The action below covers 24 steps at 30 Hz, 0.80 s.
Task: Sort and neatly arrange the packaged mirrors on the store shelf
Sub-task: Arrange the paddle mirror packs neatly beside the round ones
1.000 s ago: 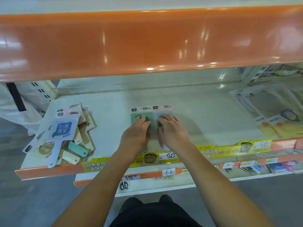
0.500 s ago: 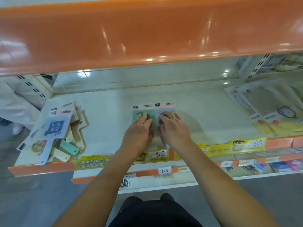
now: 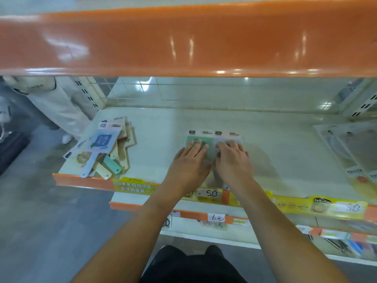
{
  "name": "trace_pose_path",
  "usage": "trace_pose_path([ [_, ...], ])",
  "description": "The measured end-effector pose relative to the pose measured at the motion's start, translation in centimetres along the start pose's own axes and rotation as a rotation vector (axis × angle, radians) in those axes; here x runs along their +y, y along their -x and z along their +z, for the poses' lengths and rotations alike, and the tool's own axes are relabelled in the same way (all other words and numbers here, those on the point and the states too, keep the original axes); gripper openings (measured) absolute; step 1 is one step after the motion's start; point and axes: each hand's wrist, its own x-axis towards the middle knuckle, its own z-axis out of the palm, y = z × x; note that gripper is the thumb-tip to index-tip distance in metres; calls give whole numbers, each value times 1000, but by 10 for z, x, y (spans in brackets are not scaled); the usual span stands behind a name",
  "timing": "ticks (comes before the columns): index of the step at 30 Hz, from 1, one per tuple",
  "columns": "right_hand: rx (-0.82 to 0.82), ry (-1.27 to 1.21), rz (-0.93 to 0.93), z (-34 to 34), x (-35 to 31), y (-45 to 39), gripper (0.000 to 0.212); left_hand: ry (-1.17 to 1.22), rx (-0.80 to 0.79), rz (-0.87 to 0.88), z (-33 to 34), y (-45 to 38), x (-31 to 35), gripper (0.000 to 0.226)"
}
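Two packaged mirrors lie side by side in the middle of the white shelf: a green one on the left and a pale blue one on the right. My left hand rests flat on the green pack with straight fingers. My right hand presses on the blue pack, its fingers slightly bent; most of both packs is hidden under my hands. A loose pile of packaged hand mirrors lies at the shelf's left end, handles toward the front edge.
An orange upper shelf overhangs the space. Large flat packs lie at the right end. Price tags line the front rail, with a lower shelf of small goods beneath. A person in white stands left of the shelving.
Both hands stay on the two packs in the middle of the shelf. My view has shifted left and down, bringing the person in white into sight.
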Motion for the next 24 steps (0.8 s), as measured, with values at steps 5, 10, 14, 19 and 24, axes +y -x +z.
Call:
trace_pose_path([
  [5, 47, -138, -112, -7, -41, 2, 33, 40, 153, -184, -25, 36, -31, 54],
  [10, -44, -239, -264, 8, -99, 8, 34, 43, 252, -362, -49, 71, -77, 44],
  [14, -103, -221, -360, 27, -138, 16, 35, 64, 284, -495, -61, 95, -112, 46],
  [19, -141, -201, -390, 45, -190, 15, 37, 86, 304, -554, -73, 116, -161, 40],
  [24, -145, -188, -351, 66, -247, 8, 39, 105, 383, -514, -86, 132, -217, 36],
])
